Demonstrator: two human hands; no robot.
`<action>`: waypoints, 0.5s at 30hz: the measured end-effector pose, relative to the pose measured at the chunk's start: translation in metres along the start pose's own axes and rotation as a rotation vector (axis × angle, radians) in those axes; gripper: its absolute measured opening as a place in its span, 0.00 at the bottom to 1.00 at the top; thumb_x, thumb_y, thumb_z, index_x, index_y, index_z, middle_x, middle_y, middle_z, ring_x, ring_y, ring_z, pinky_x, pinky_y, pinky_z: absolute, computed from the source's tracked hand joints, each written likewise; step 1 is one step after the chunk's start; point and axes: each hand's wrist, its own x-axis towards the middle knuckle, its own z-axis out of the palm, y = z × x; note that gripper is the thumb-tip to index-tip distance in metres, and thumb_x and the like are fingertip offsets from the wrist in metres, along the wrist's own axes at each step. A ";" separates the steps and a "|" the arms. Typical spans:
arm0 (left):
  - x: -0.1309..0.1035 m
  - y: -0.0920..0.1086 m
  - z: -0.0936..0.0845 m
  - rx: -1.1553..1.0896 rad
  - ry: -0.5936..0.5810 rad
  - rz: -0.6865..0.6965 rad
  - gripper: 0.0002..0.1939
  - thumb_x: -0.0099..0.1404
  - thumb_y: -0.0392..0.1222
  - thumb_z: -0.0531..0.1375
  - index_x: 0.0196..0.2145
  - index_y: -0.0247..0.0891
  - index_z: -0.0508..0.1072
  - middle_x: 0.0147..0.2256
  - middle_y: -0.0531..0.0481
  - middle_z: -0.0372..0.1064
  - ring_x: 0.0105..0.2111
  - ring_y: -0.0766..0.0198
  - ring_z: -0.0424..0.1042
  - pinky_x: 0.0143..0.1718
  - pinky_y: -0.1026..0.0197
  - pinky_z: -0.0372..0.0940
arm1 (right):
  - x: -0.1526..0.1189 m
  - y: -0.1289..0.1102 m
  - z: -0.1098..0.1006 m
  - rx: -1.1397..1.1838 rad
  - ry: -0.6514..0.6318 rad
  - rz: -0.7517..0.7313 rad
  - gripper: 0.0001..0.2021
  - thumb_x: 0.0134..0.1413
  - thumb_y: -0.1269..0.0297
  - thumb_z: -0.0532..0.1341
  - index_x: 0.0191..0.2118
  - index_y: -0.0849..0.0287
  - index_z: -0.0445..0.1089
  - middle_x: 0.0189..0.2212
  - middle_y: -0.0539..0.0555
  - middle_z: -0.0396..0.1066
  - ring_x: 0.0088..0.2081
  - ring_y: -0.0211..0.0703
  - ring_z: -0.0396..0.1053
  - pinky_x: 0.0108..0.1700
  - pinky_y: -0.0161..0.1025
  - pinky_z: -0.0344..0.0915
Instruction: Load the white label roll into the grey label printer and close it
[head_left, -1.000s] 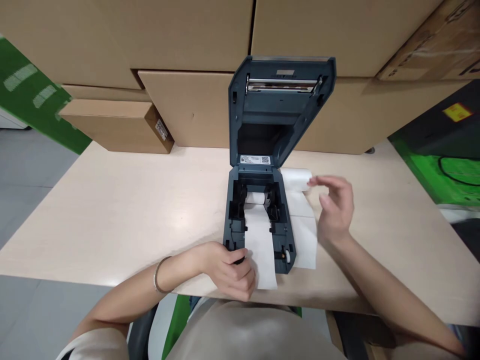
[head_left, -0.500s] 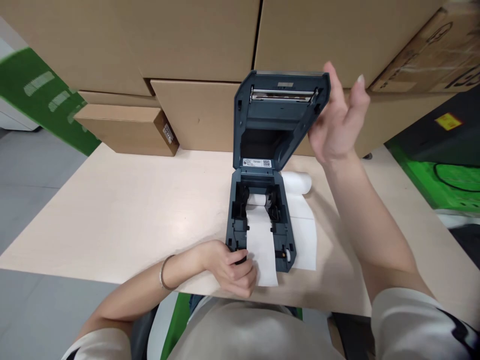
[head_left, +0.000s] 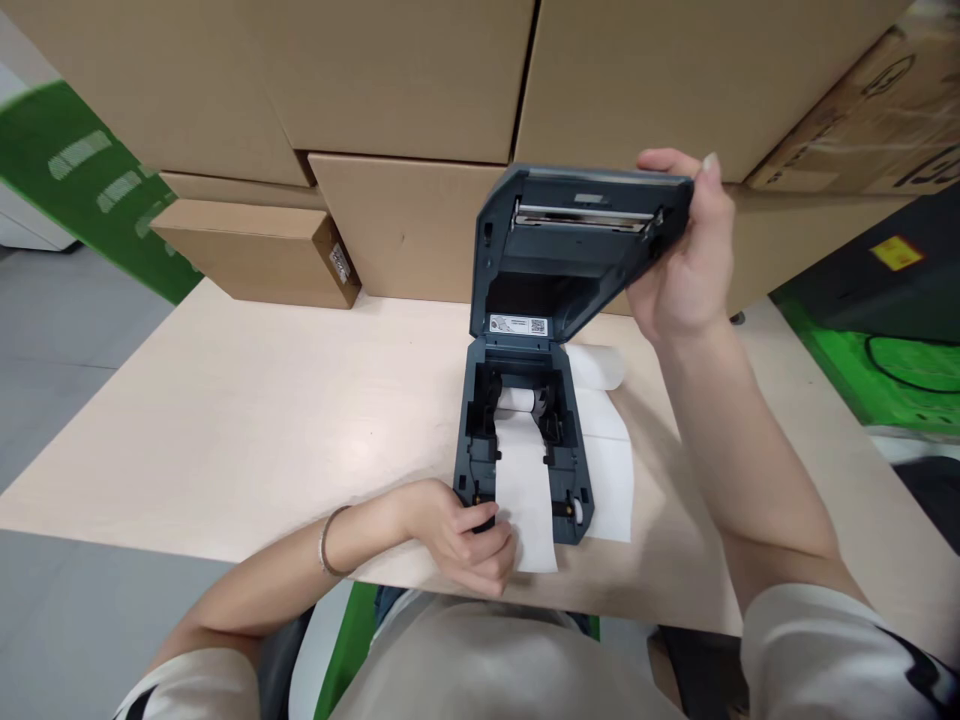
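Observation:
A dark grey label printer stands on the table with its lid raised and tilted forward. Inside it sits a small white paper roll, and a strip of label paper runs out over the front edge. My right hand grips the lid's upper right corner, thumb on the near side and fingers behind. At the base's front left corner, my left hand is closed with curled fingers, beside the paper strip. What lies under those fingers is partly hidden.
A larger white label roll lies right of the printer, its loose sheet partly beneath it. Big cardboard boxes line the table's back. A flat carton stands at the back left; a dark case is at the right.
My right hand has brought the lid forward and downward a little, and its thumb now rests on the lid's corner. My left hand stays at the printer's front.

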 end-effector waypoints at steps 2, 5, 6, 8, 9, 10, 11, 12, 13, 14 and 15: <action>-0.002 0.001 0.000 -0.006 -0.002 0.015 0.06 0.64 0.40 0.64 0.29 0.44 0.76 0.34 0.50 0.75 0.34 0.62 0.72 0.38 0.60 0.71 | -0.011 -0.007 0.001 -0.037 0.017 -0.065 0.24 0.73 0.45 0.43 0.55 0.58 0.64 0.48 0.58 0.74 0.51 0.47 0.74 0.56 0.50 0.72; -0.006 0.004 0.001 0.007 -0.013 0.047 0.04 0.64 0.40 0.64 0.29 0.44 0.76 0.34 0.49 0.75 0.34 0.62 0.72 0.37 0.60 0.72 | -0.031 -0.021 0.003 -0.156 -0.009 -0.120 0.26 0.71 0.41 0.42 0.56 0.56 0.63 0.53 0.61 0.71 0.55 0.50 0.72 0.59 0.54 0.69; -0.007 0.006 0.002 0.018 -0.015 0.060 0.05 0.64 0.40 0.64 0.30 0.45 0.75 0.35 0.50 0.75 0.34 0.62 0.71 0.37 0.60 0.72 | -0.038 -0.026 0.005 -0.176 -0.023 -0.133 0.27 0.71 0.40 0.42 0.56 0.55 0.62 0.54 0.62 0.71 0.56 0.51 0.71 0.60 0.55 0.69; -0.010 0.009 0.004 0.039 -0.011 0.071 0.05 0.65 0.41 0.64 0.30 0.47 0.75 0.35 0.52 0.74 0.35 0.62 0.70 0.37 0.61 0.72 | -0.052 -0.034 0.008 -0.162 -0.047 -0.153 0.27 0.70 0.40 0.43 0.56 0.55 0.62 0.54 0.63 0.72 0.57 0.53 0.71 0.58 0.56 0.70; -0.012 0.010 0.006 0.047 -0.005 0.074 0.06 0.65 0.42 0.64 0.29 0.48 0.74 0.35 0.53 0.74 0.36 0.63 0.70 0.37 0.62 0.71 | -0.059 -0.038 0.010 -0.140 -0.053 -0.168 0.26 0.69 0.39 0.45 0.56 0.55 0.63 0.53 0.62 0.73 0.56 0.54 0.72 0.57 0.56 0.71; -0.014 0.012 0.008 0.051 0.003 0.076 0.07 0.66 0.43 0.63 0.29 0.49 0.74 0.35 0.54 0.74 0.36 0.63 0.70 0.37 0.63 0.71 | -0.065 -0.040 0.012 -0.117 -0.060 -0.187 0.26 0.69 0.40 0.47 0.55 0.55 0.64 0.53 0.62 0.74 0.55 0.54 0.73 0.56 0.56 0.72; -0.016 0.014 0.010 0.054 0.016 0.075 0.08 0.67 0.44 0.63 0.29 0.49 0.74 0.35 0.54 0.73 0.37 0.63 0.69 0.37 0.64 0.71 | -0.072 -0.042 0.013 -0.097 -0.065 -0.209 0.25 0.68 0.40 0.48 0.54 0.54 0.64 0.53 0.61 0.74 0.54 0.54 0.73 0.55 0.56 0.72; -0.017 0.016 0.012 0.064 0.036 0.075 0.09 0.69 0.45 0.62 0.29 0.49 0.75 0.35 0.54 0.73 0.37 0.63 0.69 0.38 0.64 0.71 | -0.078 -0.042 0.014 -0.080 -0.072 -0.247 0.25 0.68 0.40 0.49 0.54 0.54 0.65 0.53 0.60 0.74 0.54 0.54 0.74 0.55 0.57 0.72; -0.019 0.018 0.014 0.080 0.066 0.082 0.11 0.70 0.46 0.61 0.28 0.49 0.75 0.35 0.53 0.73 0.36 0.63 0.68 0.37 0.65 0.71 | -0.084 -0.042 0.013 -0.077 -0.076 -0.295 0.25 0.68 0.39 0.49 0.55 0.53 0.66 0.52 0.59 0.75 0.53 0.54 0.74 0.54 0.57 0.72; -0.020 0.020 0.015 0.097 0.099 0.091 0.12 0.70 0.47 0.60 0.28 0.49 0.75 0.34 0.53 0.73 0.36 0.63 0.68 0.37 0.65 0.71 | -0.089 -0.041 0.010 -0.119 -0.099 -0.334 0.27 0.68 0.37 0.47 0.56 0.51 0.65 0.53 0.58 0.74 0.53 0.54 0.74 0.53 0.59 0.72; -0.020 0.021 0.017 0.105 0.124 0.100 0.12 0.69 0.46 0.61 0.27 0.49 0.75 0.34 0.53 0.73 0.36 0.64 0.68 0.37 0.66 0.71 | -0.095 -0.039 0.007 -0.201 -0.141 -0.357 0.30 0.67 0.34 0.44 0.58 0.49 0.64 0.54 0.58 0.73 0.53 0.56 0.74 0.53 0.60 0.71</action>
